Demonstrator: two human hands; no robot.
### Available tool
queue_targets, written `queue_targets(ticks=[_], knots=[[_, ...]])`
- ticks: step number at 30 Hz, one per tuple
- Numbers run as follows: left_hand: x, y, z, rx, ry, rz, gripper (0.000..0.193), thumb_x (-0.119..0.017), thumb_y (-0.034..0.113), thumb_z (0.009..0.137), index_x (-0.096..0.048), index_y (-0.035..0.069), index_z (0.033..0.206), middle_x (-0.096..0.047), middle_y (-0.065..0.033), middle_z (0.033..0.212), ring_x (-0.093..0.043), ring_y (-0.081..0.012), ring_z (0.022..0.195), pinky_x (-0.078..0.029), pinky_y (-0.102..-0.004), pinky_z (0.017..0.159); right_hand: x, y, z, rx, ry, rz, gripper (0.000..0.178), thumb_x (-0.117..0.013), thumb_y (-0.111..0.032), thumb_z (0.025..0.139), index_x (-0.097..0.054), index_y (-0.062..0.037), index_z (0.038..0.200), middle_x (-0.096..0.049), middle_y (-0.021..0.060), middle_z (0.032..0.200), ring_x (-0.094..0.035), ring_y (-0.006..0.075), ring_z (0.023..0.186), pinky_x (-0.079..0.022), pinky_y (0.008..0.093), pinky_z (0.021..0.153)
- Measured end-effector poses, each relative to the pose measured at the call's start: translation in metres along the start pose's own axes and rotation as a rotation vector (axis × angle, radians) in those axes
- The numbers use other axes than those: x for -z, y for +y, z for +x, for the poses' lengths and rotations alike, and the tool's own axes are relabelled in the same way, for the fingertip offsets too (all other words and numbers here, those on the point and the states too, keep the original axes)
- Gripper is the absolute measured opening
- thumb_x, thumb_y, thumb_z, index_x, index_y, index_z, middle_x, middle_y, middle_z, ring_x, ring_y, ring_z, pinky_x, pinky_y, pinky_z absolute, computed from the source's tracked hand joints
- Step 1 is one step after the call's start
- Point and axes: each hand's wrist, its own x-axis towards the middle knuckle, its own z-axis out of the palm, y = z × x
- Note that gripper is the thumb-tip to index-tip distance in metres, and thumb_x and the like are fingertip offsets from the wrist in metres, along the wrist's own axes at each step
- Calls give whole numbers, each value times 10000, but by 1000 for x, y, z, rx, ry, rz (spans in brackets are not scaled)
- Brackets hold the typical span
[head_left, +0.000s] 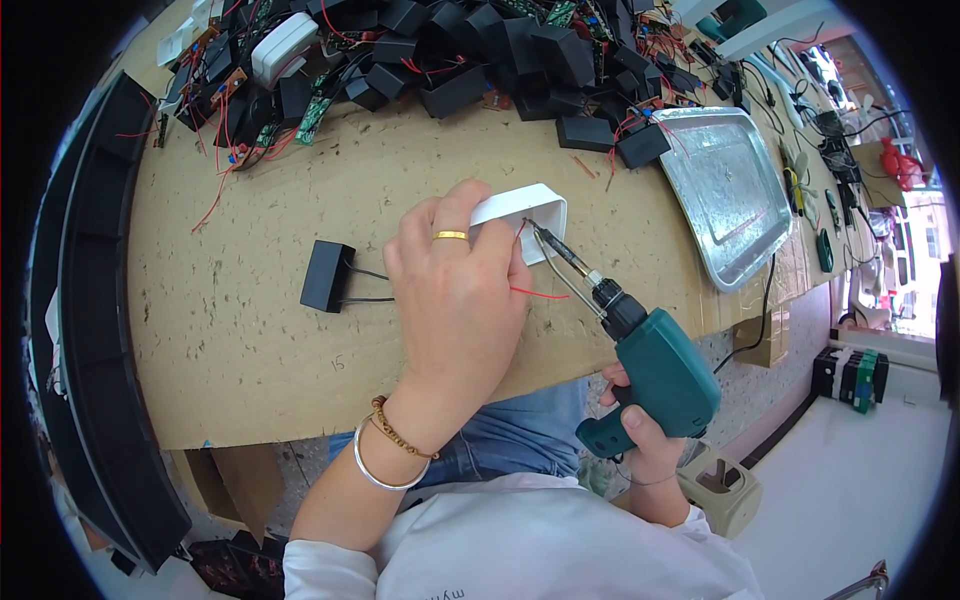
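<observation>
My left hand (455, 290) grips a white plastic casing (540, 200) over the middle of the table, its open side toward the right. A thin red wire (540, 293) sticks out beside the fingers. Two black leads run from under this hand to a black rectangular box (325, 276) lying at the left. My right hand (650, 440) is wrapped round the handle of a green soldering gun (668, 370). The gun's tip reaches into the casing and sits close to a red wire end there; whether they touch I cannot tell.
A heap of black boxes (490, 50) with red wires and green circuit boards covers the far side. At the right lies a silver metal tray (725, 200), with hand tools (795, 190) beyond it. A long black rack (90, 300) stands along the left edge of the cardboard-covered table (230, 370).
</observation>
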Motion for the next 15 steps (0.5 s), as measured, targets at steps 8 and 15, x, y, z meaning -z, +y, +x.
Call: queue_targets(ticks=[8,15], knots=[[0,0,0,7,5,-8,147,-681,57,712,-635,34,849,-551,-85,1148,-514,-322,1026,-391,-437,817,-1,-3,0,-61,10,-1,466,-666,-157,820,-556,31,1232,-623,142,1137,-604,183,877,-501,307,783],[1,0,0,13,-3,-1,150,-676,55,710,-638,36,854,-551,-81,1146,-510,-319,1034,-391,-438,824,-4,-5,1,-66,26,-26,476,-684,-178,827,-555,26,1238,-632,129,1122,-608,166,874,-506,296,778]])
